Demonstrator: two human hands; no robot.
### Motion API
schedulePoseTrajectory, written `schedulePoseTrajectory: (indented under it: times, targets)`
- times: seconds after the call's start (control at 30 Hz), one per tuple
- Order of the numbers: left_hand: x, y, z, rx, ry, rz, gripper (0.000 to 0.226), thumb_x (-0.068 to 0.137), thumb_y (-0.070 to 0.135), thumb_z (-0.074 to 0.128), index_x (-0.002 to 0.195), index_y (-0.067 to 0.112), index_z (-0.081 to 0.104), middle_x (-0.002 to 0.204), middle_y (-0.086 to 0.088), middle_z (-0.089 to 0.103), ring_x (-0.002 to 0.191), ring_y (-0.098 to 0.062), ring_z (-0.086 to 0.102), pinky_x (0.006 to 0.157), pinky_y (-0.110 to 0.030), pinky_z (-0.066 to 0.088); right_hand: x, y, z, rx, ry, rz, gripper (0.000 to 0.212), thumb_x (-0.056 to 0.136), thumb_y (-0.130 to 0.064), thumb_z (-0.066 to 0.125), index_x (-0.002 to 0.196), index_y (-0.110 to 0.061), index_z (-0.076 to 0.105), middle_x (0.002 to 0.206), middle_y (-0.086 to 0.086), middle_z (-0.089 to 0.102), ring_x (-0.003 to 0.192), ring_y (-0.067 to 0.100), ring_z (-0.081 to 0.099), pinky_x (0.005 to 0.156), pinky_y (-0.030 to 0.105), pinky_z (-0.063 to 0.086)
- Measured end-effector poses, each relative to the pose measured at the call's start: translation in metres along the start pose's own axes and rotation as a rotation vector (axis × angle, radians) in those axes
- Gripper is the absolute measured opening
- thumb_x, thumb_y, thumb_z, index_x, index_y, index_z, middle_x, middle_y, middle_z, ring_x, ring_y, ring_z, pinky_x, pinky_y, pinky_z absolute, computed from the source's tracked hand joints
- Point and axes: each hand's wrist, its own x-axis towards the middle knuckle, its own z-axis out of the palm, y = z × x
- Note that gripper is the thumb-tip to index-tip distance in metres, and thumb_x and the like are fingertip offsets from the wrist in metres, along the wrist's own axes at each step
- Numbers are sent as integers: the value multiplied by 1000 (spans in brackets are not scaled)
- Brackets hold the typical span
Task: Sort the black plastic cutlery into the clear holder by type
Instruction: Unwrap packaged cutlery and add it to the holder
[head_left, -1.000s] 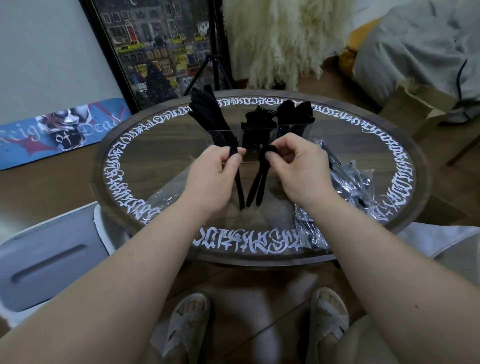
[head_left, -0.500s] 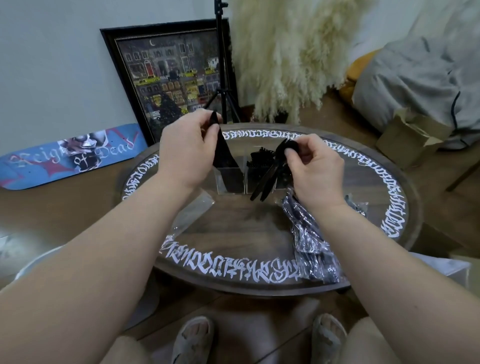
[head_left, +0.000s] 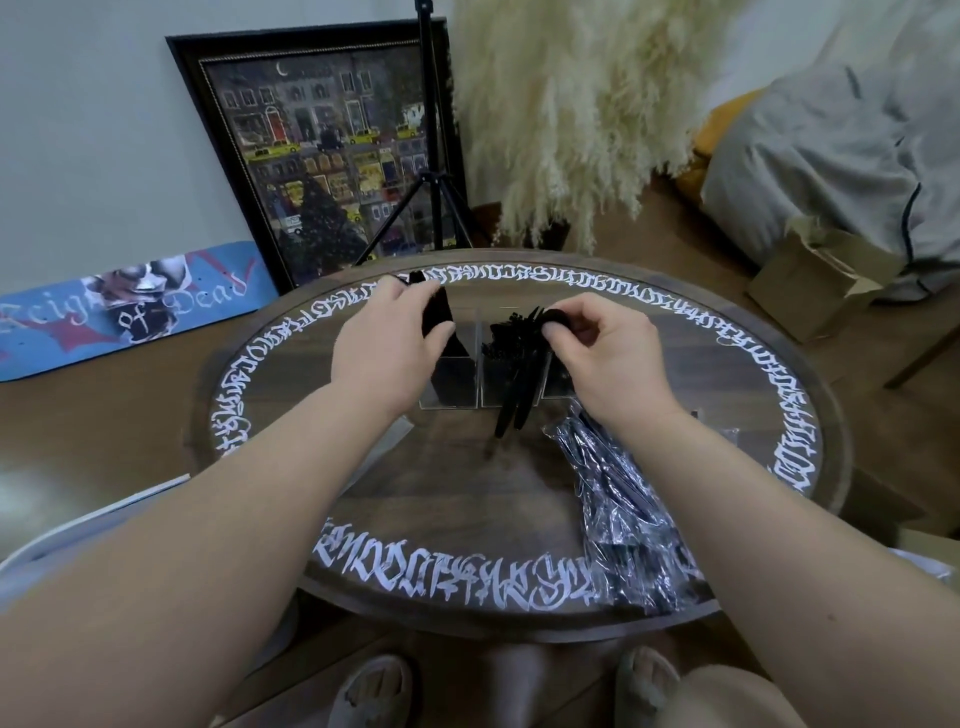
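both hands (head_left: 387, 340) (head_left: 608, 358) gripping cutlery (head_left: 519, 400) over holder (head_left: 485, 384)

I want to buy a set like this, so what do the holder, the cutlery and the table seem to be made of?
The holder looks like clear acrylic or similar hard plastic: see-through flat walls, sharp edges. The cutlery in the right hand looks like black plastic, thin, with a dull sheen. The table looks like dark wood with visible grain, possibly under glass, given its reflections.

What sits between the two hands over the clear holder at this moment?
In the head view, between the left hand and right hand stands the clear holder's middle compartment, filled with black forks; the spoons pinched by the right hand hang before it.
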Motion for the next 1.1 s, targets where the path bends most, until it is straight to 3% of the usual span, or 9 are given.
schedulePoseTrajectory:
  times: [0.07,0.17,0.37,0.57,0.67,0.83,1.0,1.1]
  targets:
    - [-6,8,-3,-85,90,153,41,95,31,55,135,23,53,118,0,53,92,-18,55,79,-35,48,3,-1,2,13,-16,4,15,86,-15,66,82,-29,67,71,-19,63,71,4,59,76,26,51]
    - [-10,23,-3,-180,15,297,38,93,25,58,131,21,58,118,4,61,87,-13,57,86,-27,45,3,-5,5,50,-48,-13,17,86,-12,67,81,-28,67,70,-18,63,67,3,57,73,23,49]
    - [-11,35,-6,-343,13,279,23,87,18,65,110,22,69,89,7,70,81,-11,64,83,-30,51,1,-10,2,33,-92,-63,13,86,-10,66,90,-20,74,80,-9,69,81,13,65,81,35,53]
    - [14,28,-41,-290,358,195,8,88,19,64,94,13,66,80,10,58,75,-10,56,76,-24,48,6,4,-20,64,16,18,26,83,-12,67,77,-37,63,72,-12,65,70,11,62,77,41,55]
    - [31,30,-51,-256,416,151,8,88,21,62,91,14,64,80,10,58,75,-12,56,74,-21,42,5,5,-27,67,51,12,31,85,-11,65,72,-38,60,67,-13,62,66,12,60,74,40,55]
    - [37,41,-34,-217,284,159,8,91,19,60,94,13,63,90,-2,69,85,-23,63,81,-37,51,4,9,-32,47,66,-12,29,90,-14,61,77,-40,62,74,-15,66,72,16,65,73,34,53]
    - [38,42,-4,-112,55,119,13,93,20,57,102,14,64,98,-5,69,92,-26,62,83,-37,50,5,18,-40,-24,87,-55,17,89,-12,63,93,-26,71,78,-18,61,72,2,56,73,20,42]
    - [36,44,7,-50,-58,130,23,95,19,52,115,16,64,109,-5,68,103,-26,60,88,-34,48,5,22,-45,1,106,-13,20,88,-11,64,92,-30,67,74,-19,59,65,-3,52,68,13,41]
